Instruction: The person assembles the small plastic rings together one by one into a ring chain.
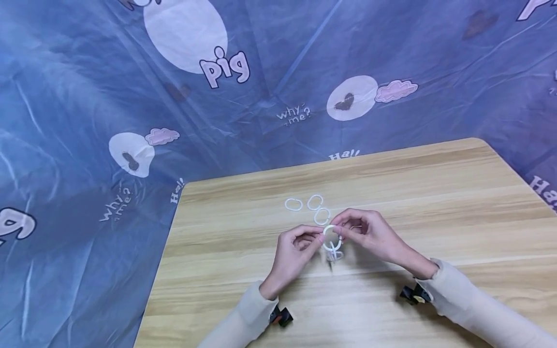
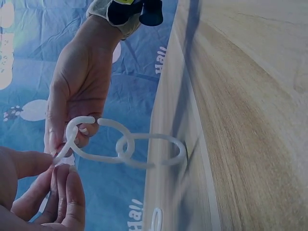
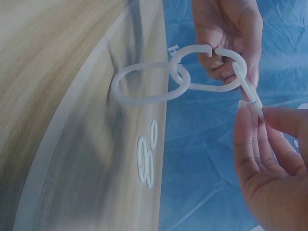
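Note:
A short chain of white open links hangs between my two hands over the table. My left hand [image 1: 293, 258] and right hand [image 1: 372, 237] pinch opposite sides of its top link [image 1: 325, 232] between thumb and fingertips. Through that one passes a middle link [image 2: 98, 158], whose narrow gap shows at its upper edge. A lower link [image 3: 144, 100] dangles from the middle one. In the left wrist view the near hand is my left and the far one my right. Part of the top link is hidden behind fingertips.
Beyond my hands lie three loose white links: one at the left [image 1: 293, 205], another at the back [image 1: 315, 202], and a nearer one [image 1: 322, 216] close against it. The wood-grain table [image 1: 226, 270] meets a blue printed cloth [image 1: 270, 58] behind.

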A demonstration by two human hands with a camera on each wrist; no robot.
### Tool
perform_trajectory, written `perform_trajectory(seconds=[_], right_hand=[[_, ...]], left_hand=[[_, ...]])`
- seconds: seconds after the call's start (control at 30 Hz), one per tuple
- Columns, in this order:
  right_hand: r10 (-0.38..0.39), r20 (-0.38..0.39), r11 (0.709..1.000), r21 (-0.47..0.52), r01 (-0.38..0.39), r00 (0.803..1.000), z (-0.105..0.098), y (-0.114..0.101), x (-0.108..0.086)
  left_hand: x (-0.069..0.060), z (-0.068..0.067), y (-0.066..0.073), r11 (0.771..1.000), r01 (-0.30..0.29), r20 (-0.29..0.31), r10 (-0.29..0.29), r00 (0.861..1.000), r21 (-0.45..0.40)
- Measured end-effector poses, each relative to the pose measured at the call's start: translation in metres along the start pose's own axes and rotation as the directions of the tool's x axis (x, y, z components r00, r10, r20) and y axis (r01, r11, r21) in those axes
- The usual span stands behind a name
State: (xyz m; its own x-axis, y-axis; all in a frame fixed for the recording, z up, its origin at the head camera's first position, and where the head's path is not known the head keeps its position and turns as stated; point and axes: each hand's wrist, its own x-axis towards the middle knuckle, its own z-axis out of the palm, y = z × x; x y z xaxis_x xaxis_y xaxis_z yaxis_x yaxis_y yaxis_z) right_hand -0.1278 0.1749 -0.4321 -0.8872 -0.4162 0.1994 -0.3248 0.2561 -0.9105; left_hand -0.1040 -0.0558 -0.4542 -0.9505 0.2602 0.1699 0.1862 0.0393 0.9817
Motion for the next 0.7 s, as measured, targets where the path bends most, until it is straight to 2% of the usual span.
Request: perform_trajectory(seconds=[0.37, 0.53, 0.7], right_hand=[[0.012, 0.025, 1.000, -0.001, -0.012, 1.000, 0.001, 0.001, 0.000], [-0.015, 0.012, 1.000, -0.019, 0.015, 1.000, 0.001, 0.003, -0.001], [-0.029, 0.012, 0.999, 0.045, 0.028, 1.000, -0.002, 0.012, 0.006]], left_hand=[[-0.002, 0.002, -0.003, 0.999, 0.045, 0.015, -0.045, 0.999, -0.010], [-0.002, 0.003, -0.003, 0.999, 0.052, 0.015, -0.052, 0.999, -0.012], [-0.002, 0.003, -0.005, 0.999, 0.050, 0.009, -0.050, 0.999, -0.013]])
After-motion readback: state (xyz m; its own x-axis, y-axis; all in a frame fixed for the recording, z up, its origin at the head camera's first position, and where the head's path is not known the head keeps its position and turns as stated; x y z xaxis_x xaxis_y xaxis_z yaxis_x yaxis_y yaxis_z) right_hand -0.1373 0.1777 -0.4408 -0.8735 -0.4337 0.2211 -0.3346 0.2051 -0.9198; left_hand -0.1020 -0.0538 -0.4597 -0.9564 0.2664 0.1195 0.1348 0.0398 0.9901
